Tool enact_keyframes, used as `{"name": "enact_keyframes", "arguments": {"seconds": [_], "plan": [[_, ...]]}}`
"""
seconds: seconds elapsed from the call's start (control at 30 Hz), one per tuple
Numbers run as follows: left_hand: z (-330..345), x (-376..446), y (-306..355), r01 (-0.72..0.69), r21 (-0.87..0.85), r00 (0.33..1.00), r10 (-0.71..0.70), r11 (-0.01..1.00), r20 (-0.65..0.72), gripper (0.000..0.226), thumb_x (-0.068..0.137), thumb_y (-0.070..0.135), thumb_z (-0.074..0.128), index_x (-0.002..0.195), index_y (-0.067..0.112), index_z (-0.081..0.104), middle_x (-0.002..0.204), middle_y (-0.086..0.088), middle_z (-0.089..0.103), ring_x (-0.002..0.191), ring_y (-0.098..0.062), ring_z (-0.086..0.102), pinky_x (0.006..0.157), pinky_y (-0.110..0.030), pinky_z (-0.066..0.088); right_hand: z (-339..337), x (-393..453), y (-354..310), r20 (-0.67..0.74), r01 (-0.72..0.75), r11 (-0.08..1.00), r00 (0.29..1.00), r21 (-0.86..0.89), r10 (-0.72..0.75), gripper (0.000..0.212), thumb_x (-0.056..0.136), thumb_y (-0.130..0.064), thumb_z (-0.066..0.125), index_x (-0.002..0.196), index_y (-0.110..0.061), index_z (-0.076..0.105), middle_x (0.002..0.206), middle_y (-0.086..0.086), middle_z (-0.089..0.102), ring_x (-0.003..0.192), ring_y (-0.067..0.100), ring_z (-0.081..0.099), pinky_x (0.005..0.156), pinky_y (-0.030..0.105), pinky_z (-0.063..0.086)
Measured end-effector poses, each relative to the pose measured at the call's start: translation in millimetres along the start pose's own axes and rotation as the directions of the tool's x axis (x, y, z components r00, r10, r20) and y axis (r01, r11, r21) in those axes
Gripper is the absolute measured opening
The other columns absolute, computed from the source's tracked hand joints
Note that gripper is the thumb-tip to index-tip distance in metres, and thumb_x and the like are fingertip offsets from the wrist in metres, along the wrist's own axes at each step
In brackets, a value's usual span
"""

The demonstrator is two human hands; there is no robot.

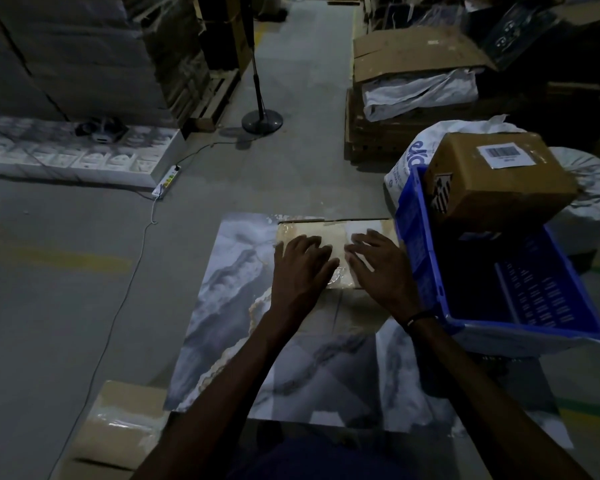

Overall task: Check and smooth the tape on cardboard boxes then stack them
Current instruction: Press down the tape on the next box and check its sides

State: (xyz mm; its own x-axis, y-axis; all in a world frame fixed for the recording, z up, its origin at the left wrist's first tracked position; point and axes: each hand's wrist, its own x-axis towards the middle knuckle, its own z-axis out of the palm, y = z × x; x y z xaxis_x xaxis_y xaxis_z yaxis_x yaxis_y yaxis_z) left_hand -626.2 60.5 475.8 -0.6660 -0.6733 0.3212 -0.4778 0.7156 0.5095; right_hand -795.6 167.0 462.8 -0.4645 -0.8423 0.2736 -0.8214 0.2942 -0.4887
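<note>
A taped cardboard box point(338, 235) lies on a marbled tabletop point(236, 289), its top shiny with clear tape. My left hand point(300, 270) lies flat on the box's left half, fingers spread and straight. My right hand point(378, 266) presses flat on the right half, fingers also straight. Both palms cover the near part of the box. A second cardboard box point(496, 178) with a barcode label sits tilted on the rim of a blue plastic crate point(430, 271) to the right. A third taped box point(118, 427) stands on the floor at the lower left.
The blue crate touches the table's right side, with white sacks point(400, 164) behind it. Flattened cartons point(413, 53) pile up at the back right. A fan stand point(262, 121), a power strip point(167, 180) and its cable lie on the concrete floor at the left.
</note>
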Motion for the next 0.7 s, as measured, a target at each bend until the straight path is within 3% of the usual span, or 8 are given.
{"name": "enact_keyframes", "arguments": {"seconds": [0.07,0.17,0.37,0.5,0.6,0.7], "plan": [[4.2,-3.0,-4.0,-0.022,-0.078,0.997,0.015,0.997,-0.082,0.024,0.093,0.042,0.071,0.106,0.023,0.079,0.119,0.002,0.071,0.115,-0.020,0.061,0.096,-0.053,0.045,-0.7,-3.3,2.1,-0.039,0.030,0.998,0.999,0.053,-0.028,0.040,0.096,-0.051,0.048,0.117,-0.029,0.074,0.132,-0.010,0.068,0.137,0.011,0.051,0.109,0.066,0.038],[5.2,-1.2,-6.9,0.009,-0.147,0.996,-0.022,0.989,-0.084,0.022,0.089,0.041,0.075,0.101,0.023,0.082,0.114,0.005,0.074,0.108,-0.016,0.065,0.092,-0.046,0.049,-1.1,-5.7,3.0,-0.044,0.035,0.997,0.998,0.062,-0.032,0.039,0.095,-0.050,0.050,0.114,-0.029,0.076,0.128,-0.011,0.069,0.135,0.010,0.053,0.109,0.065,0.039],[-0.5,0.3,-1.9,-0.020,-0.164,0.998,0.009,0.986,-0.067,0.021,0.092,0.039,0.071,0.098,0.022,0.082,0.112,0.003,0.075,0.106,-0.016,0.065,0.092,-0.047,0.048,-4.6,-4.6,2.1,-0.043,0.038,0.994,0.999,0.107,-0.034,0.031,0.093,-0.047,0.058,0.111,-0.029,0.076,0.126,-0.011,0.070,0.134,0.010,0.053,0.106,0.063,0.042],[-1.2,-5.4,-4.1,-0.025,-0.226,0.996,0.005,0.974,-0.090,0.014,0.086,0.035,0.078,0.092,0.024,0.083,0.107,0.008,0.076,0.105,-0.010,0.064,0.092,-0.046,0.048,-15.0,-10.2,3.4,-0.116,0.184,0.964,0.979,0.190,-0.164,0.022,0.089,-0.032,0.071,0.104,-0.019,0.079,0.112,-0.002,0.076,0.119,0.005,0.060,0.103,0.050,0.050],[-3.8,-5.3,-3.9,0.000,-0.271,0.998,-0.016,0.963,-0.055,0.014,0.084,0.033,0.080,0.093,0.022,0.083,0.109,0.007,0.076,0.108,-0.008,0.062,0.093,-0.045,0.049,-16.3,-7.2,1.7,-0.101,0.197,0.967,0.978,0.162,-0.182,0.018,0.087,-0.028,0.075,0.100,-0.017,0.080,0.110,0.000,0.077,0.114,0.016,0.065,0.100,0.047,0.052],[-7.1,-4.2,-3.8,-0.006,-0.257,1.000,0.002,0.966,-0.014,0.019,0.090,0.038,0.075,0.098,0.022,0.082,0.114,0.005,0.075,0.112,-0.007,0.060,0.096,-0.046,0.047,-15.4,-6.4,5.2,-0.077,0.177,0.971,0.983,0.160,-0.166,0.016,0.087,-0.025,0.078,0.101,-0.018,0.080,0.111,-0.001,0.077,0.114,0.016,0.065,0.101,0.047,0.051]]}}
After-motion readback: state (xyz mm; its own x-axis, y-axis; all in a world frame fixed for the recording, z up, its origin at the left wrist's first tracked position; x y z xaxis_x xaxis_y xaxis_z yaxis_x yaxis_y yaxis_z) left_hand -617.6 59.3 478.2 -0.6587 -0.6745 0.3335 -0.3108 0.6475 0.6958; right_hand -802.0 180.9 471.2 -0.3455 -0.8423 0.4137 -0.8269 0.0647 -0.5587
